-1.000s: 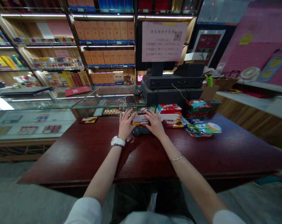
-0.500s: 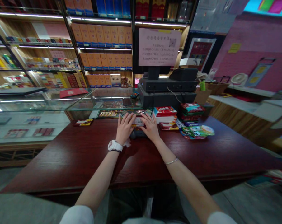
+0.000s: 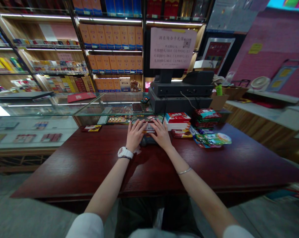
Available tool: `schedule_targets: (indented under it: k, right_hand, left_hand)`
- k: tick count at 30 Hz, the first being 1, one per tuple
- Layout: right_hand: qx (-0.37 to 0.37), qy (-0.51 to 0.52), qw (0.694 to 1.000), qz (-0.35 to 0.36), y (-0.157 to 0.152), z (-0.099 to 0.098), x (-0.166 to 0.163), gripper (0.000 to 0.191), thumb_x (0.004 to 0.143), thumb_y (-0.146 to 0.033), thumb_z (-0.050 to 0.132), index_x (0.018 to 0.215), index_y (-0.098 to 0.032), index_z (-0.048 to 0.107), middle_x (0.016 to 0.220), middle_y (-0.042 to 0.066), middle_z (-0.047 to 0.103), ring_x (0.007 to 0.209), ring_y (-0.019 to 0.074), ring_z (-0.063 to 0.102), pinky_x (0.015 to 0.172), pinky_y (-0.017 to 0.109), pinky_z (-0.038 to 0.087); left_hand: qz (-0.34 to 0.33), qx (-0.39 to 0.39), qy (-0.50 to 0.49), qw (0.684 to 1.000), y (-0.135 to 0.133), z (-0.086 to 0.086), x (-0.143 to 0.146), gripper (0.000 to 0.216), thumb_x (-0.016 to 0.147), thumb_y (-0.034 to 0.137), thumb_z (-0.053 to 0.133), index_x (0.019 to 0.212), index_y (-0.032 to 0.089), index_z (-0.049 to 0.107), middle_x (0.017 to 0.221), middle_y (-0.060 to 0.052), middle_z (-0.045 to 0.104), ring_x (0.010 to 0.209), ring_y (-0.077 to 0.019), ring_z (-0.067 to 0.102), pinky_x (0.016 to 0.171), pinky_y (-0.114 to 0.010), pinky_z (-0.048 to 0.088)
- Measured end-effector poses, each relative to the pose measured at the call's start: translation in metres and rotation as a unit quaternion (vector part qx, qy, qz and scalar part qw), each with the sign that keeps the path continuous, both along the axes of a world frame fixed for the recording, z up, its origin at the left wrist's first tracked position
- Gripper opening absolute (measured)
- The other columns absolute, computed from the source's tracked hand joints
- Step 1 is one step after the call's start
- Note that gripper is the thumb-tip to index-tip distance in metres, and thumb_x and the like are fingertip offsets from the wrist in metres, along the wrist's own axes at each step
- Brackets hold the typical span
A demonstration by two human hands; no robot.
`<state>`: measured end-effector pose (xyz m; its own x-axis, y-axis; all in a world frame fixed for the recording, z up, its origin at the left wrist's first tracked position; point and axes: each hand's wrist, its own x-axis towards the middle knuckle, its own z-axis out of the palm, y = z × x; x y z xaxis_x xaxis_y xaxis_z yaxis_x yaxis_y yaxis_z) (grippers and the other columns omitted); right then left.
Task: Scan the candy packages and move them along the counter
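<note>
Barely any change this past second: I still have the left hand (image 3: pixel 135 135) and right hand (image 3: pixel 161 134) pinching a small packet (image 3: pixel 149 127) between them, just beyond a dark device (image 3: pixel 149 141) on the surface (image 3: pixel 95 168). So it remains held; can't tell if it touches down.

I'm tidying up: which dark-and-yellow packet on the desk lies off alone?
The packet at the far-left corner of the desk, left of the left hand; the similar packets lie right of the right hand, by the red-and-white boxes.
</note>
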<state>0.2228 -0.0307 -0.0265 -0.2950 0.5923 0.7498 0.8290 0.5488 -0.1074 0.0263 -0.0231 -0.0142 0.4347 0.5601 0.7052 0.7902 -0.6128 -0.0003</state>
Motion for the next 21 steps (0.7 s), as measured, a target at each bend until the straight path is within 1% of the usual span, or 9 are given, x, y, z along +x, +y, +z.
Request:
schedule_targets:
  k: [5, 10, 13, 15, 17, 21]
  right_hand:
    - [0.010, 0.026, 1.000, 0.009, -0.004, 0.005, -0.001, 0.046, 0.097, -0.037, 0.054, 0.140, -0.023, 0.050, 0.154, 0.010, 0.046, 0.148, 0.0259, 0.034, 0.123, 0.056, 0.021]
    - [-0.014, 0.075, 0.996, 0.039, -0.001, 0.009, 0.007, 0.050, 0.098, -0.038, 0.051, 0.145, -0.023, 0.045, 0.156, 0.010, 0.044, 0.150, 0.0259, 0.030, 0.122, 0.055, 0.026]
    - [-0.046, 0.091, 0.992, 0.072, 0.003, 0.009, 0.014, 0.052, 0.098, -0.038, 0.050, 0.147, -0.023, 0.041, 0.155, 0.011, 0.044, 0.149, 0.0252, 0.033, 0.122, 0.053, 0.029]
    - [-0.076, 0.077, 0.989, 0.102, 0.005, 0.007, 0.018, 0.055, 0.097, -0.039, 0.051, 0.149, -0.022, 0.040, 0.155, 0.011, 0.043, 0.148, 0.0251, 0.034, 0.122, 0.052, 0.029]
    - [-0.106, 0.058, 0.984, 0.128, 0.005, 0.005, 0.019, 0.060, 0.095, -0.042, 0.054, 0.150, -0.020, 0.038, 0.156, 0.013, 0.042, 0.149, 0.0260, 0.031, 0.123, 0.052, 0.028]
    - [-0.159, 0.031, 0.975, 0.153, 0.004, 0.000, 0.016, 0.069, 0.092, -0.045, 0.059, 0.152, -0.021, 0.036, 0.158, 0.012, 0.039, 0.150, 0.0270, 0.029, 0.123, 0.051, 0.027]
  left_hand:
    - [0.024, -0.006, -0.018, 1.000, 0.002, 0.001, -0.004, 0.058, 0.092, 0.023, 0.054, 0.149, 0.030, 0.044, 0.153, -0.004, 0.049, 0.146, -0.0271, 0.037, 0.126, -0.055, 0.012]
    - [0.052, -0.003, -0.042, 0.998, 0.007, 0.001, -0.014, 0.055, 0.093, 0.025, 0.055, 0.147, 0.031, 0.047, 0.152, -0.004, 0.050, 0.146, -0.0272, 0.038, 0.126, -0.054, 0.010]
    - [0.068, -0.006, -0.059, 0.996, 0.013, -0.001, -0.021, 0.054, 0.092, 0.026, 0.056, 0.145, 0.030, 0.049, 0.152, -0.004, 0.050, 0.146, -0.0273, 0.037, 0.126, -0.054, 0.011]
    - [0.083, -0.020, -0.074, 0.994, 0.016, -0.003, -0.026, 0.054, 0.091, 0.026, 0.056, 0.145, 0.030, 0.050, 0.152, -0.004, 0.050, 0.146, -0.0275, 0.037, 0.126, -0.055, 0.013]
    - [0.096, -0.037, -0.086, 0.991, 0.019, -0.005, -0.031, 0.054, 0.091, 0.026, 0.057, 0.144, 0.030, 0.052, 0.152, -0.004, 0.050, 0.146, -0.0276, 0.037, 0.126, -0.055, 0.013]
    - [0.117, -0.064, -0.104, 0.986, 0.024, -0.009, -0.039, 0.053, 0.089, 0.025, 0.058, 0.142, 0.030, 0.054, 0.152, -0.003, 0.050, 0.146, -0.0273, 0.037, 0.126, -0.053, 0.011]
